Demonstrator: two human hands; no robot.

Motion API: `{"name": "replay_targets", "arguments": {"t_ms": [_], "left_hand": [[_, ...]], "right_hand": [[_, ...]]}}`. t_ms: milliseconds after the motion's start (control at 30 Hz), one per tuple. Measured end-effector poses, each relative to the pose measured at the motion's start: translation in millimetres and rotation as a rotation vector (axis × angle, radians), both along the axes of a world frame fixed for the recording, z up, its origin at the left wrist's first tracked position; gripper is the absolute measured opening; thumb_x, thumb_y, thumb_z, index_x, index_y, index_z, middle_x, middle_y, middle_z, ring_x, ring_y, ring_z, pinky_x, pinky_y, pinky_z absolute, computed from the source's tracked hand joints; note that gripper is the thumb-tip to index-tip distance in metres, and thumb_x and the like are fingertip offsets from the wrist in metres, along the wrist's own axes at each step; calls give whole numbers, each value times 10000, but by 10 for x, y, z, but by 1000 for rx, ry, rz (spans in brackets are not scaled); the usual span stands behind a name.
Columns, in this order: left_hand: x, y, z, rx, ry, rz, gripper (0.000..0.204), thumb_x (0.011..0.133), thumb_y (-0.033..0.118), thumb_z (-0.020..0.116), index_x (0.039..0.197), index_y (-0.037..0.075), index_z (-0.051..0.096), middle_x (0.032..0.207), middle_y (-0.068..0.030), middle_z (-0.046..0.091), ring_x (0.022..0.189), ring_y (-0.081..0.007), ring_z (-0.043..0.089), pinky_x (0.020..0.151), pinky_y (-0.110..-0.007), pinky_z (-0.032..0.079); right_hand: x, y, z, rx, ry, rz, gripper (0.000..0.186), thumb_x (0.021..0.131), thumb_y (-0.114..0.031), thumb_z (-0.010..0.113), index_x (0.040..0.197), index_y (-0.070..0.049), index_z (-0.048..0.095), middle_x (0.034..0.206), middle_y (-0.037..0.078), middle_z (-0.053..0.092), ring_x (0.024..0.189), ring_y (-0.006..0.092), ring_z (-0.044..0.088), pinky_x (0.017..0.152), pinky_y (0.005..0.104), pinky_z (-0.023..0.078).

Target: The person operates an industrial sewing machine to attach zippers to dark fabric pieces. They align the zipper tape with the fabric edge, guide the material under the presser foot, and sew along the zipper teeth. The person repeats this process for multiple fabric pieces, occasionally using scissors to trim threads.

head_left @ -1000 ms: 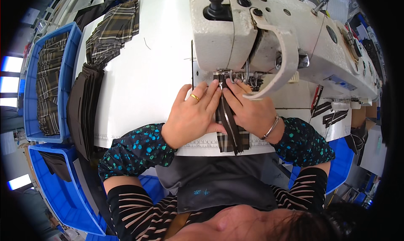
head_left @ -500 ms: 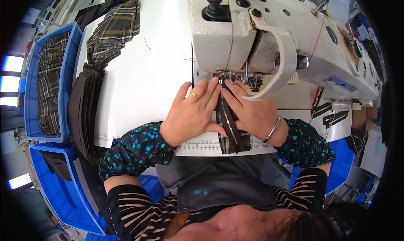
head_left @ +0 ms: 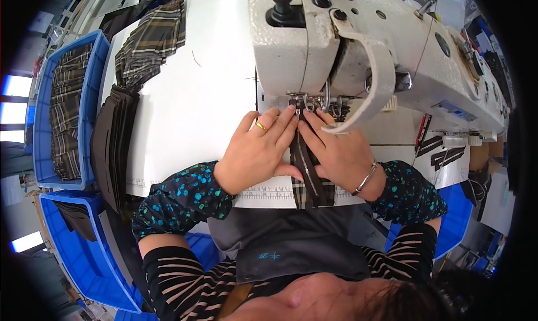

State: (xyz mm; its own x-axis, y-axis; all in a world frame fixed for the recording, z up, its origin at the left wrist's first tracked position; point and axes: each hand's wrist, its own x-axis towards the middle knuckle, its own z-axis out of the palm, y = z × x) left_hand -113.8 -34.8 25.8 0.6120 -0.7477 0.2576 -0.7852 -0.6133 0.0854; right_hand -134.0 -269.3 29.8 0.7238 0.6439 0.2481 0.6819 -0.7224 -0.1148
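A dark brown zipper (head_left: pixel 306 170) with metal teeth lies lengthwise over a piece of plaid fabric (head_left: pixel 327 194), its far end at the presser foot (head_left: pixel 308 103) of a white sewing machine (head_left: pixel 280 57). My left hand (head_left: pixel 253 145) rests on the zipper's left side, fingers stretched out flat, a gold ring on one of them. On the other side, my right hand (head_left: pixel 340 153) presses down with straight fingers, their tips beside the zipper's slider. Both sets of fingertips are close to the presser foot. The needle's tip cannot be made out.
Left of the white table (head_left: pixel 190 114) stands a blue bin (head_left: pixel 96 105) of plaid pieces, with another blue bin (head_left: pixel 95 265) nearer me. A stack of brown pieces (head_left: pixel 114 144) and plaid fabric pieces (head_left: pixel 151 38) lie along the table's left side. Short dark strips (head_left: pixel 445 156) lie at right.
The zipper, the plaid fabric and my fingertips have shifted slightly to the right and toward me. Both hands keep the same flat pose.
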Motion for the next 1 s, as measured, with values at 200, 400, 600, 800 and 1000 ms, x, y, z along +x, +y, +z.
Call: {"name": "replay_targets", "arguments": {"t_ms": [200,400,600,800,1000], "left_hand": [[60,-26,-11,3,-1,4,971,784,736,610,1368,-39,623,1482,-142,584,1295,-302,501,1067,-466,439],[79,-28,-22,-6,-2,6,972,782,735,618,1373,-37,624,1484,-142,586,1302,-305,503,1071,-470,436],[69,-22,-13,1,2,12,967,781,726,638,1381,-32,623,1489,-142,583,1322,-308,499,1083,-474,432],[-195,-25,68,38,32,10,909,798,667,681,1396,-14,614,1487,-131,576,1378,-318,487,1110,-483,424],[-696,-6,67,-104,126,-59,627,779,298,806,1348,74,668,1426,-85,617,1319,-294,579,1040,-445,493]], "right_hand": [[41,-29,7,-10,14,-23,743,689,-343,860,1329,-25,660,1211,111,714,1067,286,631,984,453,502],[51,-33,28,-4,19,-31,736,684,-335,867,1324,-32,667,1181,94,723,1040,281,630,982,442,502],[49,-21,34,-11,-46,-13,703,682,-339,859,1282,-15,686,1200,123,716,1141,310,632,995,452,500],[-345,-57,20,-32,-61,-9,671,666,-306,829,1240,6,678,1372,168,647,1222,306,657,1040,470,516],[-811,-120,-150,181,-141,56,284,828,-196,661,1040,-23,737,1169,150,724,1109,318,703,962,425,570]]}}
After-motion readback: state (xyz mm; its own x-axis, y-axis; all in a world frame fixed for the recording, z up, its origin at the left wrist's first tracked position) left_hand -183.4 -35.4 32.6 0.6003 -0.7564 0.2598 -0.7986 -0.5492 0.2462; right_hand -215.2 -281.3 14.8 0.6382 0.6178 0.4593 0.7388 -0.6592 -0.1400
